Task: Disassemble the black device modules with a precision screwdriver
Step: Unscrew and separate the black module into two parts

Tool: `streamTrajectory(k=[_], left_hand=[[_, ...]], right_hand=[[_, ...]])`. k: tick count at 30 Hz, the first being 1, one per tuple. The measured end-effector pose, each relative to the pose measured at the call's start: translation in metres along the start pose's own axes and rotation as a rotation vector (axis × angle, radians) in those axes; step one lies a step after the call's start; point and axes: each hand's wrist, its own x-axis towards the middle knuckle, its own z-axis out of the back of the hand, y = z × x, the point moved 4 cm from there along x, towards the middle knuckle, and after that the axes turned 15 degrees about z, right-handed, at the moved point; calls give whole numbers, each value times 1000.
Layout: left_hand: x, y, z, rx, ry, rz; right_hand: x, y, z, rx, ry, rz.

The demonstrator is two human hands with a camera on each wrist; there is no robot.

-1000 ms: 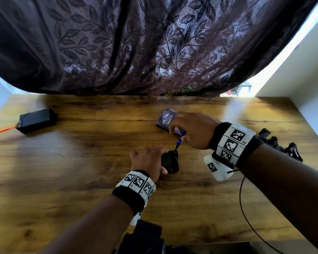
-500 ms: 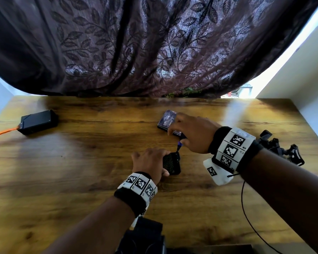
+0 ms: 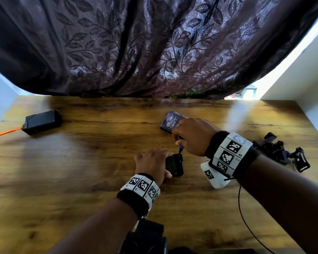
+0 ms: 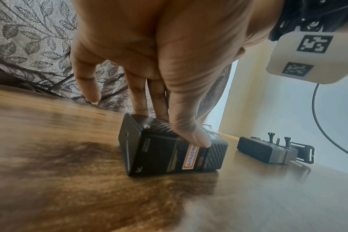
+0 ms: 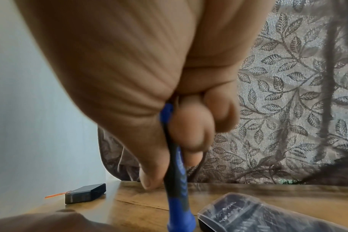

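Two hands work at a wooden table (image 3: 81,180), seen from above and from each wrist.

Left hand (image 3: 152,165) lies over a small black module (image 3: 174,165), fingers fairly straight, thumb and fingertips (image 4: 197,138) pressing on its top and side to pin it to the table. Right hand (image 3: 193,138), just beyond and to the right of the left, is curled round a blue-and-black screwdriver (image 5: 177,180), thumb and fingers pinching the handle. Driver stands near upright, tilted slightly; tip goes down to the module's far right corner, w/ actual contact hidden.

Progress, as a judgement: early. The module looks closed, casing intact, no loose screws or separated parts in view. Probably the 1st or an early screw is being worked. A second black module (image 3: 42,121) w/ an orange tab lies well off to the left of the left hand, untouched. So most of the job seems left.

Orientation: held module lies flat, long axis running roughly away from the person, ribbed face up; labelled end faces the left wrist.

Just beyond the right hand sits a clear-lidded bit case (image 3: 171,121). Right of the right wrist: a pile of black mounts (image 3: 279,151).
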Motion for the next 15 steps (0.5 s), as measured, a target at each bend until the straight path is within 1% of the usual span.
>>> streamTrajectory(k=[3, 6, 7, 11, 15], left_hand=[[-1, 0, 0, -6, -2, 0], [0, 0, -1, -10, -4, 4], [0, 0, -2, -7, 0, 6], [0, 0, -2, 2, 3, 7], [0, 0, -2, 5, -3, 8]], right_hand=[[-3, 1, 1, -35, 14, 40], [-6, 2, 1, -104, 75, 76], [-7, 1, 0, -108, 87, 66], [-10, -5, 0, -17, 58, -5], [-10, -4, 1, -27, 79, -12]])
